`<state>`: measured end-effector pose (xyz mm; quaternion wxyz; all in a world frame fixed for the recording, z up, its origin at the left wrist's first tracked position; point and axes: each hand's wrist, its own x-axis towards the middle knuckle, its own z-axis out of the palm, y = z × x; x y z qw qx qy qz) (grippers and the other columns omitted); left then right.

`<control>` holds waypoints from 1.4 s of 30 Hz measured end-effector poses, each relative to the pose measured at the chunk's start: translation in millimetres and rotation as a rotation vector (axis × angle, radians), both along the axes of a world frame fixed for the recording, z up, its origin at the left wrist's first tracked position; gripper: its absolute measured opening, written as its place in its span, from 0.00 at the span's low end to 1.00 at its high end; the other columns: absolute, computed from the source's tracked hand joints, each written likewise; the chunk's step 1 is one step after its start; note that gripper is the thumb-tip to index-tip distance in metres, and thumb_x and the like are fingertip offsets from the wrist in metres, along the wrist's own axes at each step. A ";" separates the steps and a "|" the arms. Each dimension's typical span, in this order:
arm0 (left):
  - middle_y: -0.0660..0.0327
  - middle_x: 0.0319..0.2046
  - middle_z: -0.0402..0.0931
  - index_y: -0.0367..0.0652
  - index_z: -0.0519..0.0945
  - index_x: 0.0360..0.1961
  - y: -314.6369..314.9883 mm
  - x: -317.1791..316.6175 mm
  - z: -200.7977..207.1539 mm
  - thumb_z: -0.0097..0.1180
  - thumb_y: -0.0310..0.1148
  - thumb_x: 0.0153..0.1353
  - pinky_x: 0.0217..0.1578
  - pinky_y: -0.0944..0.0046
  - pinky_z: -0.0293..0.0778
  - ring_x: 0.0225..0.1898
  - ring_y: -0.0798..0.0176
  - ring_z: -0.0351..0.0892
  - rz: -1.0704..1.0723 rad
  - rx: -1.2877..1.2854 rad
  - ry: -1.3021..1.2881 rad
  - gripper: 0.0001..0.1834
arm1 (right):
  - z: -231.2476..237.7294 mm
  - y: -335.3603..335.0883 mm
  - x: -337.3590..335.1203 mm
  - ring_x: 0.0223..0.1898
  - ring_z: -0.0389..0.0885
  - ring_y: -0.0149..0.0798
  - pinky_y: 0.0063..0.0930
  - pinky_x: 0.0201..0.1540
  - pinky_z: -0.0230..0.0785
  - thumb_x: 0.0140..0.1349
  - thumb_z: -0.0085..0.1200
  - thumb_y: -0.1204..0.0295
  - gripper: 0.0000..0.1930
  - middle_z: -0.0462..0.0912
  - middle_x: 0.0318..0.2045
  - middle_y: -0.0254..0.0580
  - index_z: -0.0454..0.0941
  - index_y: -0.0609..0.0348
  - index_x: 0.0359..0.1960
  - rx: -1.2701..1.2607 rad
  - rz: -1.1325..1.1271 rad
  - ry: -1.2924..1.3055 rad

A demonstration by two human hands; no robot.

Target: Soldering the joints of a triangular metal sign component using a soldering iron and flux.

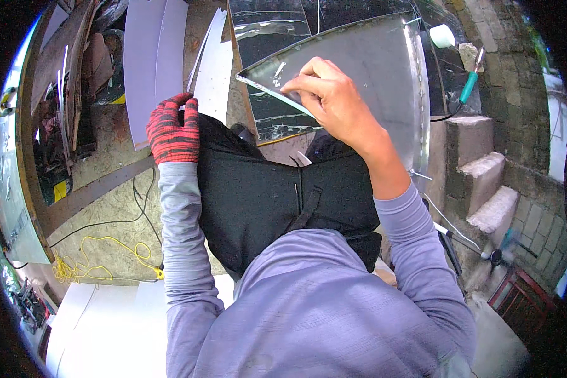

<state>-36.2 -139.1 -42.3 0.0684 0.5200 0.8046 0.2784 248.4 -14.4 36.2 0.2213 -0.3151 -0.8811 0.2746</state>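
My left hand (173, 129), in a red-and-black striped glove, rests on my left knee with its fingers laid out over the black trousers (239, 208). It holds nothing. My right hand (327, 94) is bare, held over the near left corner of a dark grey sheet panel (384, 75) with pale raised edges. Its fingers are curled, with thumb and forefinger close together; whatever they may pinch is too small to make out. A few small white flecks (277, 79) lie on the panel just beyond the fingertips. Under the panel is a black board with white marbled streaks (271, 41).
Near the panel's far right corner stands a white cylinder (442, 36), with a teal-handled corded tool (469, 88) beside it. Concrete steps (485, 170) descend at right. Pale boards (154, 63) lie far left. Yellow cord (138, 252) and black cable (107, 223) cross the floor at left.
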 end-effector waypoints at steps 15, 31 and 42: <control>0.54 0.46 0.85 0.49 0.88 0.49 0.0 -0.8 -0.1 0.61 0.41 0.69 0.55 0.51 0.75 0.51 0.49 0.82 0.002 -0.038 0.012 0.13 | -4.1 -1.6 -5.0 0.40 0.81 0.49 0.41 0.45 0.75 0.60 0.61 0.80 0.11 0.79 0.34 0.46 0.90 0.53 0.42 0.025 -0.075 0.032; 0.54 0.44 0.85 0.49 0.88 0.48 -1.9 -3.5 -3.0 0.61 0.41 0.69 0.53 0.52 0.76 0.48 0.50 0.83 0.000 -0.017 0.023 0.12 | -2.3 -3.4 -8.3 0.41 0.81 0.48 0.41 0.46 0.75 0.62 0.60 0.79 0.10 0.79 0.34 0.46 0.91 0.53 0.42 -0.024 -0.073 0.038; 0.54 0.41 0.85 0.49 0.88 0.45 -0.4 -2.4 -6.3 0.63 0.44 0.67 0.51 0.50 0.76 0.46 0.48 0.83 -0.007 0.050 0.028 0.13 | -7.7 -0.8 -7.2 0.42 0.81 0.49 0.42 0.47 0.75 0.63 0.60 0.78 0.09 0.79 0.35 0.46 0.90 0.54 0.41 0.042 -0.086 0.029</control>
